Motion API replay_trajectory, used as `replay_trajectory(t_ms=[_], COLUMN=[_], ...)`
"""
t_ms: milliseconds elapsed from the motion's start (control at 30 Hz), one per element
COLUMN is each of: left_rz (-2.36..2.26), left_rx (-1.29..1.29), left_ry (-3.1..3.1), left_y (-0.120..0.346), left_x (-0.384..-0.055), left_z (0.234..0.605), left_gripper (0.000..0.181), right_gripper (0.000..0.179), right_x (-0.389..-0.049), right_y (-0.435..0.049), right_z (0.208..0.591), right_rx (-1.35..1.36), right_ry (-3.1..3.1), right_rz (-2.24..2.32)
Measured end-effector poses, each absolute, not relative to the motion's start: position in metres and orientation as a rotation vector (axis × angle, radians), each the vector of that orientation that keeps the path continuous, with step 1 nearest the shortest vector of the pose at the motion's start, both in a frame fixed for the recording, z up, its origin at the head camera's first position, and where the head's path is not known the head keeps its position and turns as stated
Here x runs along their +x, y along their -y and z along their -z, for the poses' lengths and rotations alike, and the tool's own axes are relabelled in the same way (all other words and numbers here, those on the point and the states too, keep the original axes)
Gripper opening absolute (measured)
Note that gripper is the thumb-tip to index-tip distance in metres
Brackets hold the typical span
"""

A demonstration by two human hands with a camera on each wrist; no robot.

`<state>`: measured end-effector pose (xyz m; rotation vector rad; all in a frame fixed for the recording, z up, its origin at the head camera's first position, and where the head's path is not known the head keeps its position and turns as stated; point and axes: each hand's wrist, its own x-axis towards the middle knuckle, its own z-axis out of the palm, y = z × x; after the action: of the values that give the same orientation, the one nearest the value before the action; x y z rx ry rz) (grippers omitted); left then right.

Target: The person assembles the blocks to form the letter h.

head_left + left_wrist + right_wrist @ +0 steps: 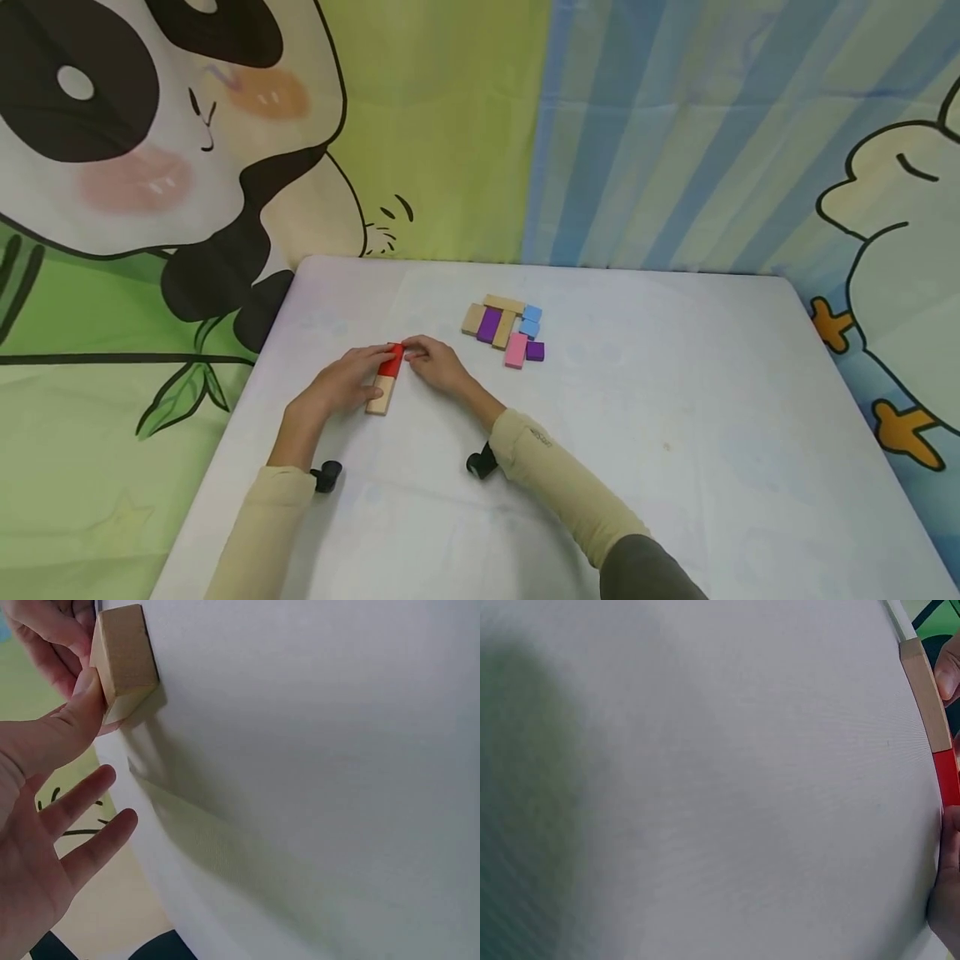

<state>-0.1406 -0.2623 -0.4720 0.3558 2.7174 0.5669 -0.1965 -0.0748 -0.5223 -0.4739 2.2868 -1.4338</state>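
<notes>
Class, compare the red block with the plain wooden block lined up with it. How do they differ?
Colour: the red block is bright red, while the plain wooden block is pale tan.
Place: the red block lies farther from the person; the plain wooden block lies nearer.
Contact: the left hand has its thumb on the plain wooden block, its fingertips at the red block.
Shared: both lie end to end on the table.
</notes>
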Motion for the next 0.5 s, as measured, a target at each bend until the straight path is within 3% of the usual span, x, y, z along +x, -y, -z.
replay_trajectory(t_ms=[267,500], left_rz=[-0.567,-0.580], left_rx=[0.324,0.312], left_ry=[-2.694,-2.675], left_y=[0.261,0.261], left_x=[-0.147,-0.146], left_z=[0.472,0.471], left_gripper=[0.067,0.065], right_gripper=[0.035,0.037], right_x=[-0.205,-0.224], right_y=[0.040,-0.033], right_z=[0.504,0.481], right_rx=[-0.222,-0.281], right_ry=[-1.923,-2.072], right_rz=[1.715,1.576])
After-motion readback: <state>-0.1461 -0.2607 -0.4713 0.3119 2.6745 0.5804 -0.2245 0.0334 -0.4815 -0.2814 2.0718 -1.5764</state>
